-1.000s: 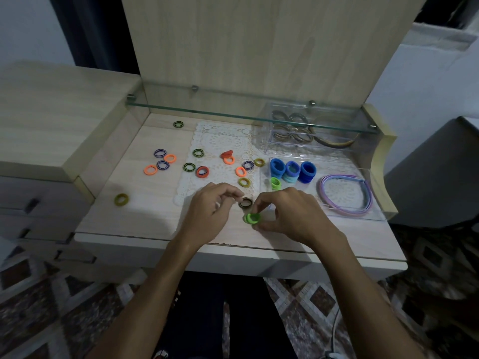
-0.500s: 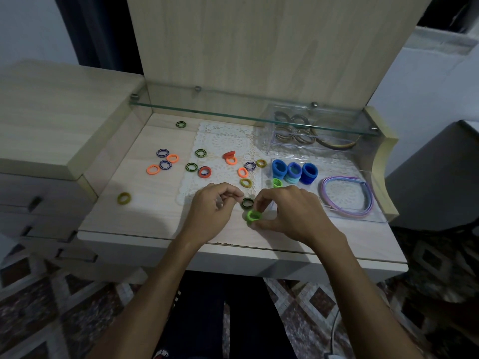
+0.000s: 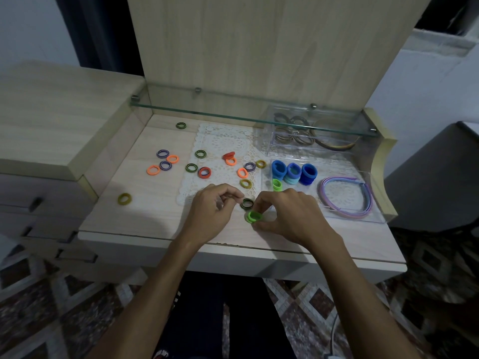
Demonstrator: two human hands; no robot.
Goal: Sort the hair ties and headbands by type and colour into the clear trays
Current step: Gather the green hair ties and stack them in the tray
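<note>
R hand (image 3: 293, 216) is pinching a small stack of bright green hair ties (image 3: 253, 216) btwn thumb and fingertips, just above the desk top (image 3: 145, 216), near its front edge. L hand (image 3: 211, 211) is sitting right beside it, fingers curled in, thumb and forefinger tips meeting; can't tell if anything is in that pinch. A dark green-black tie (image 3: 247, 203) is lying on the desk btwn the two hands, just behind the green stack.

Taking the white lace doily (image 3: 225, 141) as landmark: both hands are working at its front-right corner. On the doily itself, loose ties are lying scattered – orange, red, olive, purple-striped, dark green. Left of the doily, more orange and purple ties are sitting in a cluster (image 3: 163, 161), w/ a lone olive tie (image 3: 124, 199) further left and nearer the front, and a dark green one (image 3: 181, 125) at the back by the glass shelf (image 3: 207, 112).

Right of the doily, the near clear tray (image 3: 375, 218) is holding three blue stacks (image 3: 294, 172) standing on edge, a short green stack (image 3: 276, 183) just in front of them, and pastel headbands (image 3: 346, 198) to their right. Behind that, a 2nd clear tray (image 3: 269, 149) under the shelf is holding brownish ties and a dark headband; details there are blurry thru the glass.
</note>
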